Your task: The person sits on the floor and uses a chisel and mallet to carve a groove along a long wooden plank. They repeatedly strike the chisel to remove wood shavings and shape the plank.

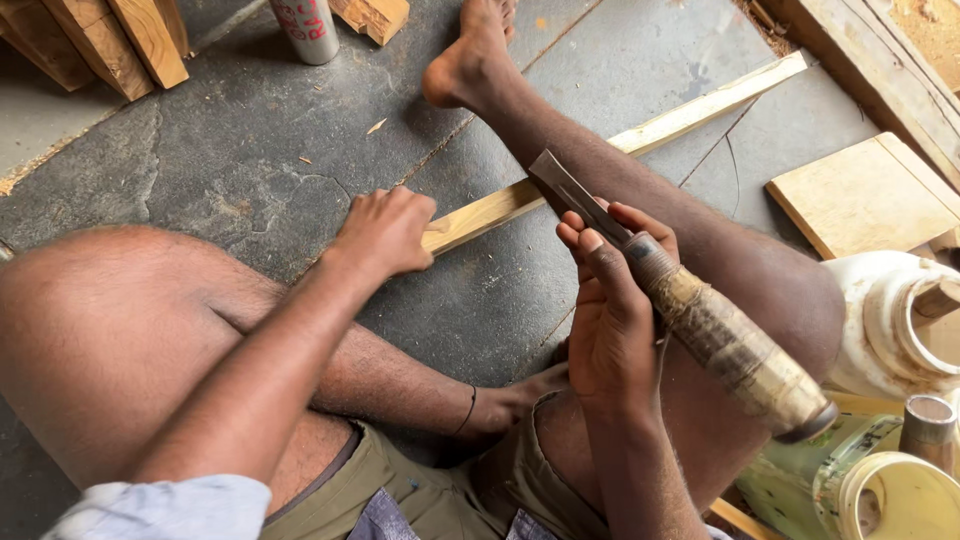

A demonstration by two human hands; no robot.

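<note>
Rough stone floor [250,150]; left hand [385,232] grips wood strip [640,135]; right hand [610,310] holds chisel [690,310].

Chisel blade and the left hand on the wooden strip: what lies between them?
In the head view, only the wooden strip spans from the left hand to the chisel blade, over bare stone floor.

Stacked timber blocks [105,40] are lying at the top left of the dark stone floor [230,150], with a grey cylindrical can [305,28] standing just beside them and a small wood offcut [375,15] sitting near the can. A flat square board [865,195] is resting at the right, below a long plank [880,70] that is running along the edge. Cream and pale green plastic containers [880,420] are crowding the lower right corner.
</note>
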